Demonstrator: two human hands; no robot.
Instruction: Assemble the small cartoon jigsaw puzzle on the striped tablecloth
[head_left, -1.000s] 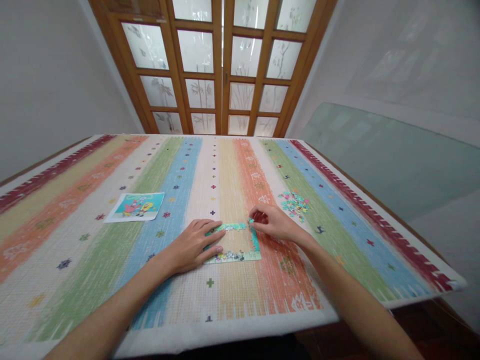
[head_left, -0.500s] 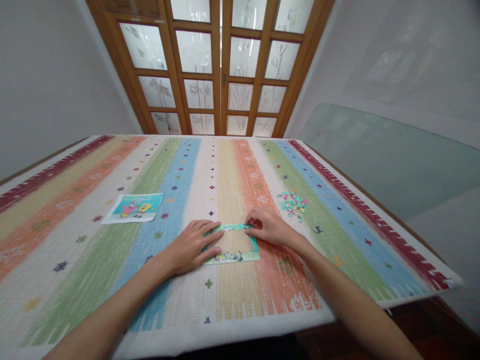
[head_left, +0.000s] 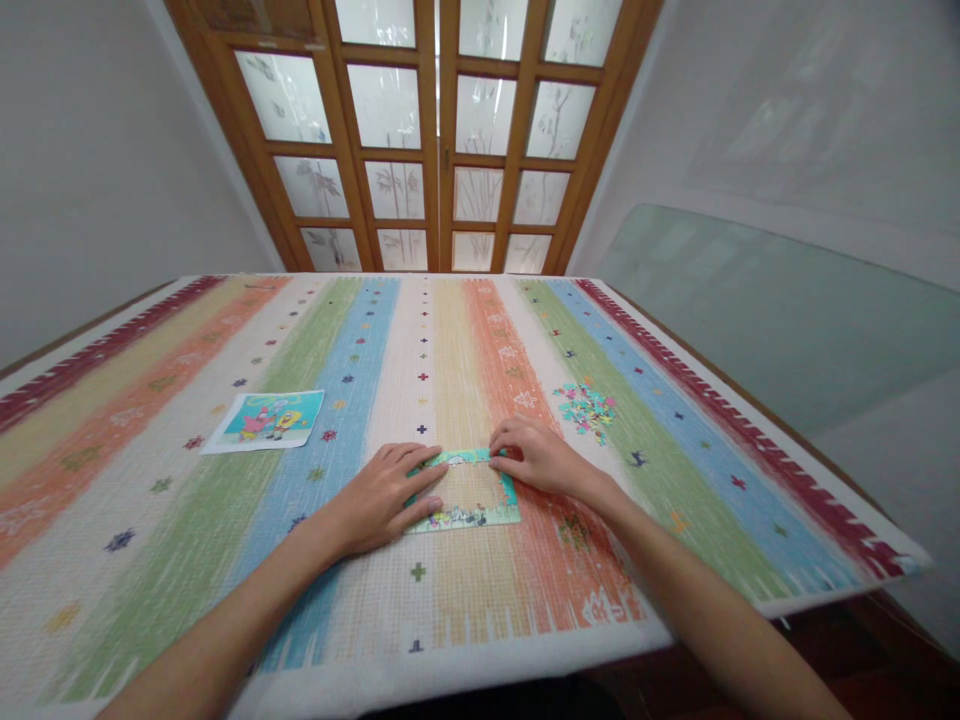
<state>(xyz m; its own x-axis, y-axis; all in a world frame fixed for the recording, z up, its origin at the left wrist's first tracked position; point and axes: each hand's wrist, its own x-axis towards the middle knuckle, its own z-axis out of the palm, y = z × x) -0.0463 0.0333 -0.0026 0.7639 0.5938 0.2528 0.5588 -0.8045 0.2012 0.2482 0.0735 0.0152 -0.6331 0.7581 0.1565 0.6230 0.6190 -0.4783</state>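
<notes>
A partly built jigsaw puzzle (head_left: 480, 516) lies flat on the tablecloth, its border joined around an open middle where the cloth shows through. My left hand (head_left: 386, 497) rests over the puzzle's left side, fingers spread and hiding that edge. At the top right corner, my right hand (head_left: 534, 455) pinches a small teal puzzle piece (head_left: 493, 453) against the border; the fingertips partly cover it. Loose puzzle pieces (head_left: 585, 408) form a heap beyond my right hand, teal, pink and yellow.
A printed reference picture (head_left: 270, 417) with two cartoon figures lies left of the puzzle. The striped tablecloth (head_left: 360, 620) covers the table. Wooden glazed doors (head_left: 442, 160) stand behind it, and a pale glass panel (head_left: 750, 310) leans along the right wall.
Both hands stay almost in place, the right fingers still at the puzzle's top right corner. The camera view has shifted very slightly.
</notes>
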